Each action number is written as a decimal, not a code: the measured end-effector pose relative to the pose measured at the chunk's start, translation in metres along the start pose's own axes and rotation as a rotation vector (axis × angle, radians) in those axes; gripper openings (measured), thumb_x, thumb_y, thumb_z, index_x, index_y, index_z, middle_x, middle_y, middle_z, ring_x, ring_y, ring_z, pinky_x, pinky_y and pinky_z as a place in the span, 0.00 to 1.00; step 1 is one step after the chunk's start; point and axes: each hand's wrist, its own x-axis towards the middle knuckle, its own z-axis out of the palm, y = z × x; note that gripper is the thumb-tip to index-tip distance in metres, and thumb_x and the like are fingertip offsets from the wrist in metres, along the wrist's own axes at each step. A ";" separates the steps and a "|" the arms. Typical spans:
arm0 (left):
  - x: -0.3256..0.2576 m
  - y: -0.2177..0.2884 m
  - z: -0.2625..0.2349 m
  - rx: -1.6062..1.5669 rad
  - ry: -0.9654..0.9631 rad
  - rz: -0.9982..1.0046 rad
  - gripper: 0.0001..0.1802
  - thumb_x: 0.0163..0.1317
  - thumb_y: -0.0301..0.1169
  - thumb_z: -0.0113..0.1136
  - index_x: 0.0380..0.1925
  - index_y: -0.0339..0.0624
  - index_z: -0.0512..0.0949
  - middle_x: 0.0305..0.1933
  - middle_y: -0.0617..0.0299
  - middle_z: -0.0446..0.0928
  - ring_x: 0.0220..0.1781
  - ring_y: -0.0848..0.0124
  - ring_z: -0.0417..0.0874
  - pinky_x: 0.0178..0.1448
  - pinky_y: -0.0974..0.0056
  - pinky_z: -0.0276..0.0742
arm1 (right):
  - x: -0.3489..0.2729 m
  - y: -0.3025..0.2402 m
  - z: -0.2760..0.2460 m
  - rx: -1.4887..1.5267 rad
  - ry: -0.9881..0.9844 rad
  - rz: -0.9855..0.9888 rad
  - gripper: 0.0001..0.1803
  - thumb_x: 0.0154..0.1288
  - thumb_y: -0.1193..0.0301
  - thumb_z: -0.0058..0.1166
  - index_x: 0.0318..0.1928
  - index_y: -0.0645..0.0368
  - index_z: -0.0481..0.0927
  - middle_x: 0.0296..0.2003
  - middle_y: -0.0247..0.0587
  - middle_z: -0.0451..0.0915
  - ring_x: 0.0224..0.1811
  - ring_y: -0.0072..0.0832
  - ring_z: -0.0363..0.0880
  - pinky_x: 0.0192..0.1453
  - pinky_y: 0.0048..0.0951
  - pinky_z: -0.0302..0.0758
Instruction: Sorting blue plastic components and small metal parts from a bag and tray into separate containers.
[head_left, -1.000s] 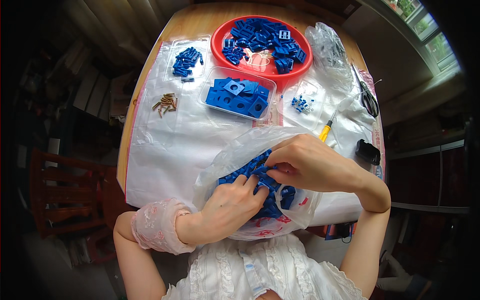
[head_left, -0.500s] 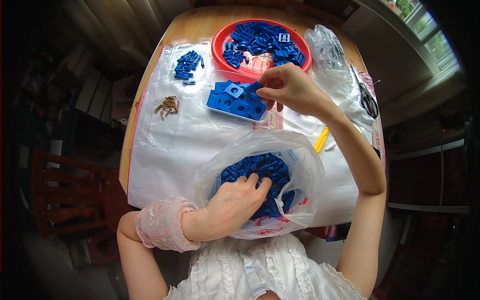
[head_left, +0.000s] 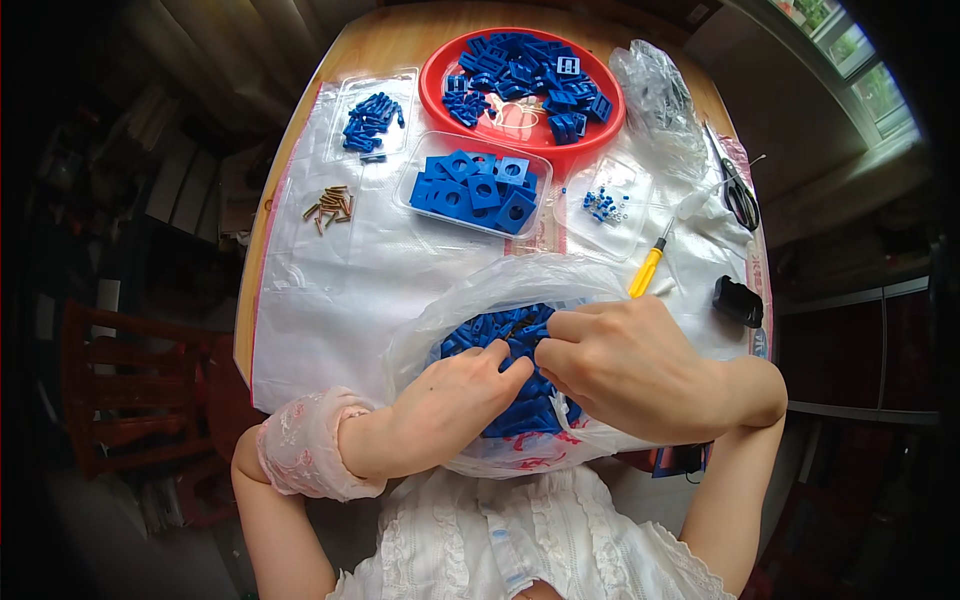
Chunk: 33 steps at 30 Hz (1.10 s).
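A white plastic bag stands open in front of me, holding many small blue plastic parts. My left hand is over the bag's mouth with its fingers curled and closed. My right hand is closed at the bag's right side, fingertips almost meeting those of the left. Whatever is between the fingers of either hand is hidden. Beyond the bag, a clear plastic tub holds blue square plates with round holes.
Farther back is a red tray with blue parts. At left lie slim blue pieces and brass screws. To the right are small blue-and-silver pieces, a yellow-handled screwdriver, black scissors and a black object.
My right hand has come back from the clear tub to the bag, next to my left hand. The small blue-and-silver pieces and the whole screwdriver are now uncovered. My left hand stays at the bag.
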 end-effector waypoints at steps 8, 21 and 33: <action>-0.010 -0.002 0.002 0.031 -0.028 -0.014 0.21 0.55 0.19 0.62 0.51 0.37 0.75 0.46 0.47 0.75 0.48 0.50 0.82 0.49 0.52 0.83 | 0.006 0.016 0.061 -0.179 -0.034 -0.076 0.13 0.47 0.73 0.69 0.36 0.61 0.85 0.37 0.40 0.83 0.46 0.34 0.82 0.42 0.33 0.81; -0.015 0.007 -0.009 0.112 0.009 -0.044 0.18 0.56 0.25 0.67 0.48 0.43 0.78 0.45 0.52 0.76 0.45 0.54 0.83 0.46 0.54 0.83 | 0.017 0.030 0.070 0.017 -0.020 -0.030 0.10 0.50 0.72 0.68 0.32 0.63 0.84 0.32 0.47 0.83 0.39 0.42 0.86 0.43 0.39 0.81; -0.032 -0.006 -0.053 -0.248 0.216 -0.060 0.16 0.62 0.23 0.69 0.49 0.37 0.80 0.47 0.51 0.81 0.45 0.54 0.87 0.48 0.60 0.85 | 0.017 0.036 0.047 0.223 0.042 0.084 0.04 0.57 0.73 0.61 0.32 0.60 0.86 0.31 0.47 0.85 0.39 0.47 0.86 0.47 0.48 0.80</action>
